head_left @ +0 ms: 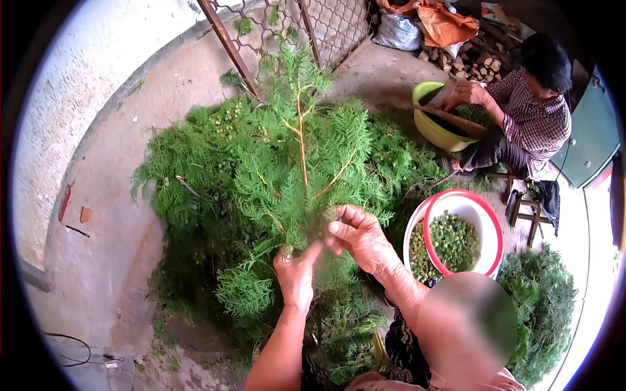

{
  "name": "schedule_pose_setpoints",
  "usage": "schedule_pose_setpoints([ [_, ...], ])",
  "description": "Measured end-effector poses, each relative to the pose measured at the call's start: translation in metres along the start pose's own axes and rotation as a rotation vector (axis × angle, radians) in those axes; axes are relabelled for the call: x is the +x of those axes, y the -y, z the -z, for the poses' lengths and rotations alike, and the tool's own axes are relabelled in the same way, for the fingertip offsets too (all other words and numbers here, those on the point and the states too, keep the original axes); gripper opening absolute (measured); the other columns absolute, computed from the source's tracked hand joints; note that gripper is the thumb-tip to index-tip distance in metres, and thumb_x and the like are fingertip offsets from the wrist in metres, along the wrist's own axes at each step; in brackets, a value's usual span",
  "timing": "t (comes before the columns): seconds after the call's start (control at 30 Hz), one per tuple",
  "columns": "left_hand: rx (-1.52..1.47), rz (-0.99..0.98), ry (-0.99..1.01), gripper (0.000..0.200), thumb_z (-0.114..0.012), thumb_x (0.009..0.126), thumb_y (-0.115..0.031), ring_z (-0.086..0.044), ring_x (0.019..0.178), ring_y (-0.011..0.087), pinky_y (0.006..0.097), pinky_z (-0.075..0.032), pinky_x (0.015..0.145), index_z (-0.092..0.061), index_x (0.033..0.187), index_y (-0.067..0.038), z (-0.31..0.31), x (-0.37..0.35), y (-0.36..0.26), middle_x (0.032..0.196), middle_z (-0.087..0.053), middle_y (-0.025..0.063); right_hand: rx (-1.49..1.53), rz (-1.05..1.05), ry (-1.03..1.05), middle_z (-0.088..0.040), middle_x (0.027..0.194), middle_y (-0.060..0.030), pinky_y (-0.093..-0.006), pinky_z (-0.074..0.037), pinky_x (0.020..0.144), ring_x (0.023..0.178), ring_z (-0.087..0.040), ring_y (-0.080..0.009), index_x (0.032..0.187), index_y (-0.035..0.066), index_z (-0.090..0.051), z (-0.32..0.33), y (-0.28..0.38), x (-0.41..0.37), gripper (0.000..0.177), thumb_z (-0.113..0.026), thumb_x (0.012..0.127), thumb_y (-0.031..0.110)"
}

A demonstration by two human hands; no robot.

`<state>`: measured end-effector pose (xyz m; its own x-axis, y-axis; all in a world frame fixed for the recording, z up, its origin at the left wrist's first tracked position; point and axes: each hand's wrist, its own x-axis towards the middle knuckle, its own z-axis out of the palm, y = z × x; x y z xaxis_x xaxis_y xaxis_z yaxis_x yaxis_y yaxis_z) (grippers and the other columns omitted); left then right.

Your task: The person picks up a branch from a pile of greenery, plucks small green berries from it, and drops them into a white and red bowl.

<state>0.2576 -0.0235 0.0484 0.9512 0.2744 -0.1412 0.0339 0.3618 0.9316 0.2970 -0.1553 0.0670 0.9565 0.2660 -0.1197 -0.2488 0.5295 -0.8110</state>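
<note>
My left hand (297,277) is closed around the lower end of a leafy evergreen branch (302,143), which stands up in front of me with its reddish-brown stem showing. Beside the stem, my right hand (362,241) has its thumb and fingers pinched together close to the left fingertips. What lies in that pinch is blurred and too small to make out. Under both hands spreads a big heap of cut evergreen branches (195,169). To the right, a white basin (490,225) with a red rim holds small green cones (456,241).
A person (538,111) sits at the upper right, hands over a yellow-green tub (433,130) with a board across it. More cut greenery (538,306) lies at the lower right. A small wooden stool (531,212), firewood (479,62) and a metal lattice gate (339,29) stand around.
</note>
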Motion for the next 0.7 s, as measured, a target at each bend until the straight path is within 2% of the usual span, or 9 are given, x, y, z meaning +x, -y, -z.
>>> schedule_pose_setpoints([
  [0.13,0.051,0.063,-0.153,0.047,-0.075,0.067,-0.003,-0.060,0.086,0.0220,0.0344,-0.046,0.086,-0.052,0.108,0.003,-0.001,0.000,0.000,0.097,-0.062,0.0149,-0.092,0.050,-0.084,-0.058,0.068,-0.0026,-0.0231,-0.042,0.046,0.055,-0.053,-0.0102,0.092,0.004,-0.060,0.003,0.022,-0.008,0.010,-0.060,0.083,0.009],
  [0.17,0.081,0.086,-0.168,0.059,-0.077,0.064,-0.004,-0.059,0.089,0.0245,0.0370,-0.045,0.089,-0.045,0.114,0.004,-0.001,0.000,-0.003,0.096,-0.060,0.0155,-0.126,0.097,-0.097,-0.058,0.068,-0.0026,-0.0230,-0.043,0.047,0.056,-0.053,-0.0100,0.091,0.004,-0.060,0.013,0.028,-0.008,0.009,-0.059,0.083,0.007],
  [0.23,0.070,0.102,-0.126,0.064,-0.078,0.063,-0.007,-0.059,0.090,0.0256,0.0402,-0.043,0.092,-0.042,0.115,0.005,0.004,0.003,-0.002,0.095,-0.060,0.0146,-0.230,0.200,-0.276,-0.058,0.068,-0.0024,-0.0228,-0.044,0.049,0.056,-0.054,-0.0106,0.091,0.004,-0.061,0.038,0.032,-0.004,0.009,-0.056,0.083,0.003],
  [0.37,0.114,0.118,-0.267,0.050,-0.077,0.063,-0.008,-0.060,0.088,0.0273,0.0440,-0.040,0.093,-0.051,0.104,0.006,0.006,0.004,0.005,0.092,-0.060,0.0155,-0.381,0.251,-0.689,-0.060,0.079,-0.0043,-0.0232,-0.046,0.057,0.066,-0.056,-0.0117,0.096,0.003,-0.061,0.105,0.051,-0.012,0.016,-0.054,0.082,0.004],
  [0.4,0.056,0.067,-0.152,0.043,-0.075,0.064,-0.007,-0.059,0.085,0.0256,0.0420,-0.041,0.090,-0.054,0.099,0.005,0.004,0.002,-0.003,0.090,-0.060,0.0153,-0.392,0.283,-0.753,-0.061,0.081,-0.0063,-0.0247,-0.045,0.062,0.069,-0.056,-0.0138,0.099,0.001,-0.061,0.124,0.056,-0.017,0.019,-0.055,0.081,0.004],
  [0.5,0.107,0.109,-0.159,0.039,-0.073,0.065,-0.009,-0.058,0.078,0.0234,0.0384,-0.042,0.082,-0.054,0.098,0.003,0.002,0.002,-0.006,0.091,-0.060,0.0137,-0.601,0.448,-1.055,-0.062,0.093,-0.0122,-0.0293,-0.043,0.077,0.085,-0.057,-0.0203,0.108,-0.002,-0.058,0.179,0.063,-0.027,0.030,-0.057,0.079,0.006],
  [0.53,0.067,0.084,-0.120,0.036,-0.072,0.065,-0.011,-0.055,0.072,0.0212,0.0349,-0.042,0.074,-0.056,0.095,0.001,0.002,0.002,-0.006,0.087,-0.061,0.0108,-0.637,0.419,-1.178,-0.060,0.104,-0.0142,-0.0303,-0.042,0.083,0.093,-0.055,-0.0218,0.112,-0.003,-0.055,0.173,0.071,-0.033,0.034,-0.056,0.079,0.006],
  [0.57,0.036,0.093,-0.132,0.035,-0.072,0.065,-0.011,-0.055,0.071,0.0210,0.0345,-0.042,0.074,-0.056,0.094,0.001,0.000,0.001,-0.008,0.085,-0.061,0.0102,-0.634,0.407,-1.243,-0.058,0.108,-0.0146,-0.0301,-0.041,0.083,0.096,-0.053,-0.0206,0.114,-0.003,-0.053,0.190,0.069,-0.033,0.035,-0.056,0.080,0.007],
  [0.7,-0.107,0.122,-0.115,0.026,-0.071,0.069,-0.015,-0.054,0.067,0.0156,0.0293,-0.042,0.068,-0.058,0.089,-0.003,-0.011,-0.005,-0.014,0.077,-0.060,0.0051,-0.663,0.468,-1.074,-0.058,0.108,-0.0143,-0.0303,-0.040,0.086,0.098,-0.053,-0.0209,0.114,-0.002,-0.053,0.184,0.071,-0.038,0.036,-0.056,0.080,0.008],
])
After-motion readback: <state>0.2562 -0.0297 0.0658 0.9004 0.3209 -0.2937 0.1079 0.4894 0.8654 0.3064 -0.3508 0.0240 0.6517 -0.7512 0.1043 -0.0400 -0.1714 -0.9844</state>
